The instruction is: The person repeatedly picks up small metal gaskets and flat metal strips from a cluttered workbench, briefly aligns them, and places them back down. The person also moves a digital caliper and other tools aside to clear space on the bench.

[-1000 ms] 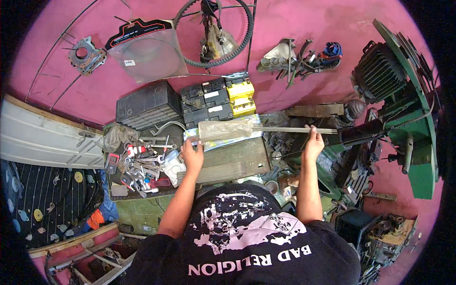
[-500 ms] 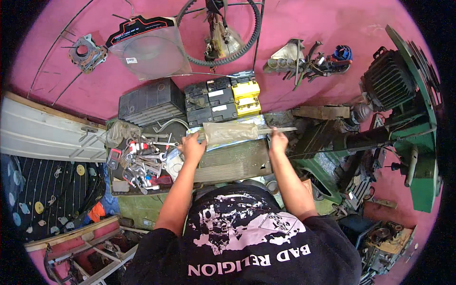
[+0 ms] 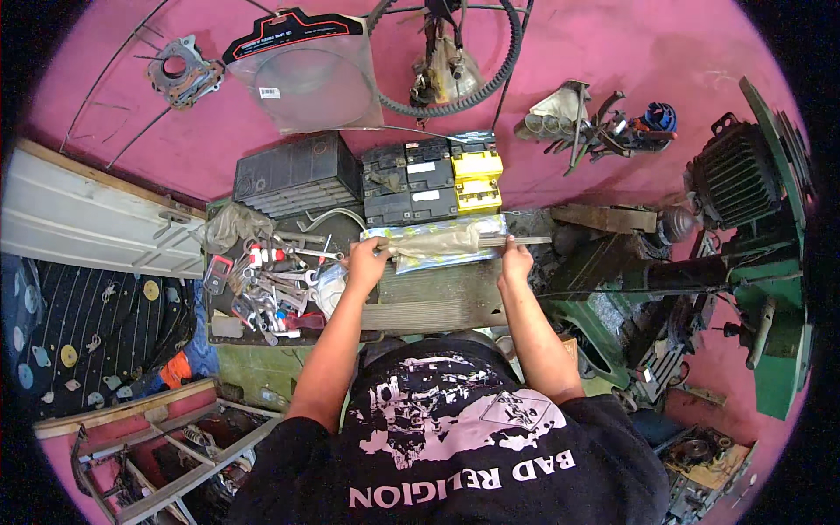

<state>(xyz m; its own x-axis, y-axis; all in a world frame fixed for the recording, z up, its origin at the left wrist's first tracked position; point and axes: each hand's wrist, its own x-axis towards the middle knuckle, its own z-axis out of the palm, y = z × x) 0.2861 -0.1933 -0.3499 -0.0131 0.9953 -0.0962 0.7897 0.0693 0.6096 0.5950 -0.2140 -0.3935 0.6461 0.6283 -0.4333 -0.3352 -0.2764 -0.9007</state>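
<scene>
A bundle of thin straight rods (image 3: 532, 241) lies level across the workbench, most of its length inside a crumpled tan wrapper (image 3: 435, 240). Around the bare rods at the bundle's right end, my right hand (image 3: 516, 260) is closed. My left hand (image 3: 367, 261) pinches the wrapper at its left end. Beneath the bundle is a light blue and green patterned sheet (image 3: 430, 262). The rods' left ends are hidden by the wrapper.
Loose wrenches and other tools (image 3: 271, 293) crowd the bench's left side. Behind stand black and yellow batteries (image 3: 411, 188) and a dark stack of boxes (image 3: 297, 175). A green machine with a finned motor (image 3: 735, 162) rises at right. A white door (image 3: 96, 214) is at left.
The wrapper has gone from wide and loose to narrower and tighter about the rods. Both hands remain at its ends. The whole view has shifted slightly.
</scene>
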